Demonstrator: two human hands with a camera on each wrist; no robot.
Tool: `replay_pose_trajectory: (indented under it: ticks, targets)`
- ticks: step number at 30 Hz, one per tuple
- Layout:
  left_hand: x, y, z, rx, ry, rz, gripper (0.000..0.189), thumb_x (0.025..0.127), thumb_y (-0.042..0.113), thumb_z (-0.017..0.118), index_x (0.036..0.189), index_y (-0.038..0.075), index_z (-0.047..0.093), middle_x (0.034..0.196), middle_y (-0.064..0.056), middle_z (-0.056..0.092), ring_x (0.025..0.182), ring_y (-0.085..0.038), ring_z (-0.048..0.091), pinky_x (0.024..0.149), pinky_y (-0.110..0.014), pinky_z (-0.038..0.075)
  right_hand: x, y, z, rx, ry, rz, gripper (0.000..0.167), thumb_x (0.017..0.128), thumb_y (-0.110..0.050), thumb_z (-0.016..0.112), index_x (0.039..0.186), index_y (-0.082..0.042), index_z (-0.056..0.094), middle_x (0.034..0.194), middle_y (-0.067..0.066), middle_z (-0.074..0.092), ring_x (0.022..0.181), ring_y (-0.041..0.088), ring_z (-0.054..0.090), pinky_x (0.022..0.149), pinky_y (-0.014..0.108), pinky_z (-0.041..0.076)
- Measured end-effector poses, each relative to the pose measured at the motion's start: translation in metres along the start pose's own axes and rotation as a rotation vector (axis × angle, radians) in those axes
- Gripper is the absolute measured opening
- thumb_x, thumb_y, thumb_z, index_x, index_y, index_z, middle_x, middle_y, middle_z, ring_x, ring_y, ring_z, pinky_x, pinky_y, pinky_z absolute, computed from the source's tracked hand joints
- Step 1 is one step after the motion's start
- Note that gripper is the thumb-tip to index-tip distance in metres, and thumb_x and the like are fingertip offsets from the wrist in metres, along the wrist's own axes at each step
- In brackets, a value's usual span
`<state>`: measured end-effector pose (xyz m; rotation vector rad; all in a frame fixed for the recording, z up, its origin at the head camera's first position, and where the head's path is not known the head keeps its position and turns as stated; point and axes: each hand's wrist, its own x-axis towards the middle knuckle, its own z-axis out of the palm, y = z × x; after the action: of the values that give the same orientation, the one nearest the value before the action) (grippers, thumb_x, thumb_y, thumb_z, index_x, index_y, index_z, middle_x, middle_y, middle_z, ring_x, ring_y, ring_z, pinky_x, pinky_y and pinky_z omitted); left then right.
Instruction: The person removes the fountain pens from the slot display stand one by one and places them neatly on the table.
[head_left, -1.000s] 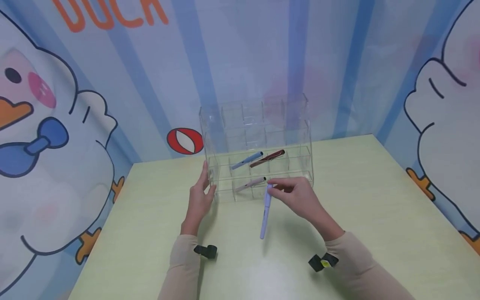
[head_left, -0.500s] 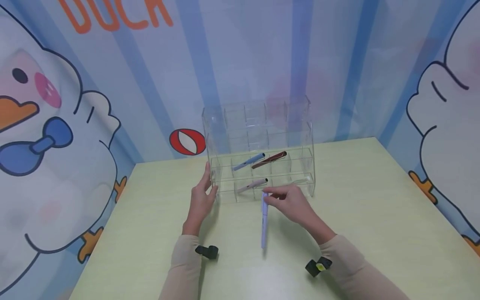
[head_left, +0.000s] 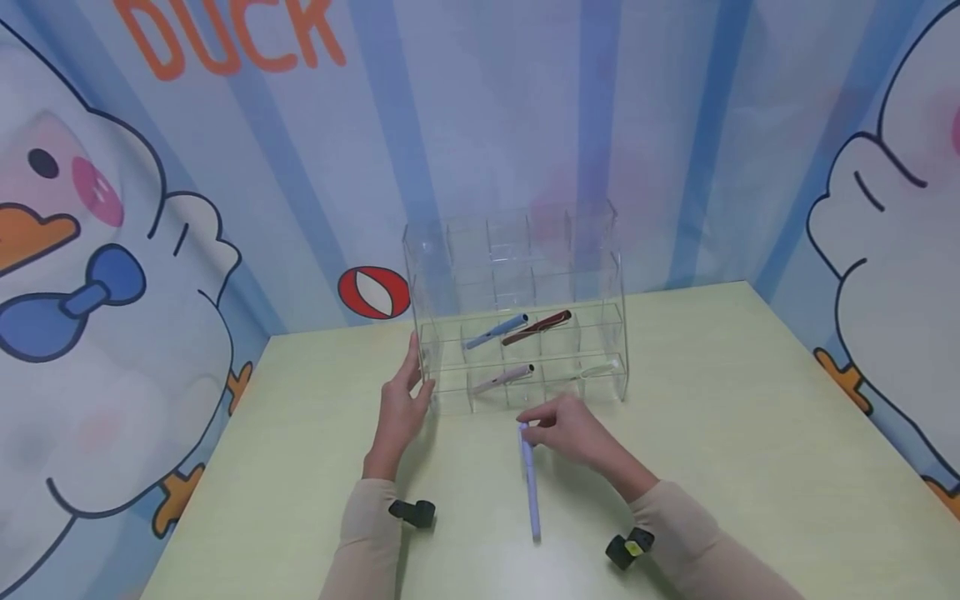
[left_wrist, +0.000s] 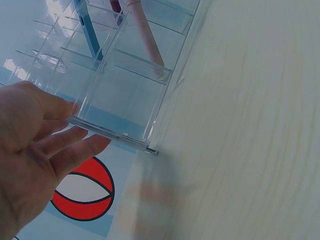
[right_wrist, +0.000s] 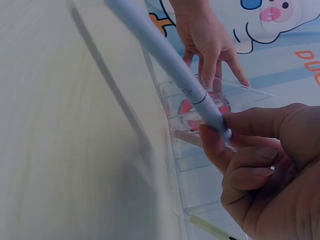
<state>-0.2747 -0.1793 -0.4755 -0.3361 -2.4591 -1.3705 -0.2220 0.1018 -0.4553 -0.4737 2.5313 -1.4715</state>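
My right hand (head_left: 573,429) pinches one end of a capped lavender pen (head_left: 532,492) between thumb and fingers. The pen points toward me over the table, in front of a clear acrylic pen rack (head_left: 622,333). In the right wrist view the pen's shaft (right_wrist: 165,57) slants up and left from the fingertips. At the rack's left side, my left hand (head_left: 401,412) holds the side panel, thumb on one face and fingers (left_wrist: 75,152) on the other. A blue pen (head_left: 497,331) and a dark red pen (head_left: 536,328) lie in one tier; a pale pink pen (head_left: 504,379) lies below.
A pale green pen (head_left: 596,370) lies in the lowest tier's right part. The rack stands on a pale wooden table (head_left: 712,417), close to a printed duck backdrop (head_left: 487,108) behind it. Small black wrist cameras (head_left: 412,513) sit at both sleeves.
My right hand has drawn back from the rack toward me and slightly left, bringing the lavender pen along. The pale green pen is now uncovered. My left hand stays at the rack's side.
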Motion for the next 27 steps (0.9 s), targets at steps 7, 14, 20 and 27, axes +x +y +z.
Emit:
replay_pose_trajectory:
  ticks: [7, 14, 20, 27]
  targets:
    - [0.003, -0.003, 0.001, -0.002, -0.006, 0.017, 0.087, 0.094, -0.004, 0.063, 0.161, 0.028, 0.017, 0.154, -0.015, 0.041, 0.128, -0.035, 0.054, 0.101, -0.05, 0.047, 0.001, 0.004, 0.011, -0.024, -0.022, 0.045, 0.023, 0.087, -0.009, 0.073, 0.108, 0.001, 0.077, 0.086, 0.003, 0.074, 0.069, 0.013, 0.06, 0.055, 0.026, 0.041]
    - [0.003, -0.001, 0.0, 0.024, -0.005, 0.006, 0.085, 0.095, -0.002, 0.064, 0.162, 0.024, 0.018, 0.152, -0.014, 0.044, 0.128, -0.033, 0.055, 0.104, -0.048, 0.045, 0.004, 0.012, 0.016, -0.085, -0.03, 0.057, 0.021, 0.084, -0.009, 0.076, 0.104, -0.002, 0.079, 0.102, 0.008, 0.074, 0.077, 0.015, 0.054, 0.06, 0.027, 0.044]
    - [0.003, -0.001, 0.001, 0.032, 0.0, -0.001, 0.085, 0.095, -0.002, 0.064, 0.162, 0.023, 0.018, 0.152, -0.014, 0.044, 0.128, -0.033, 0.055, 0.104, -0.048, 0.045, 0.006, 0.014, 0.016, -0.099, -0.031, 0.074, 0.019, 0.085, -0.01, 0.075, 0.102, -0.005, 0.079, 0.101, 0.005, 0.072, 0.074, 0.014, 0.055, 0.059, 0.027, 0.045]
    - [0.002, -0.002, 0.001, 0.022, 0.001, -0.002, 0.085, 0.094, -0.004, 0.063, 0.162, 0.021, 0.019, 0.152, -0.014, 0.044, 0.127, -0.034, 0.055, 0.103, -0.049, 0.045, 0.004, 0.015, 0.017, -0.113, -0.051, 0.075, 0.018, 0.085, -0.01, 0.075, 0.101, -0.006, 0.079, 0.101, 0.005, 0.072, 0.077, 0.015, 0.055, 0.062, 0.028, 0.046]
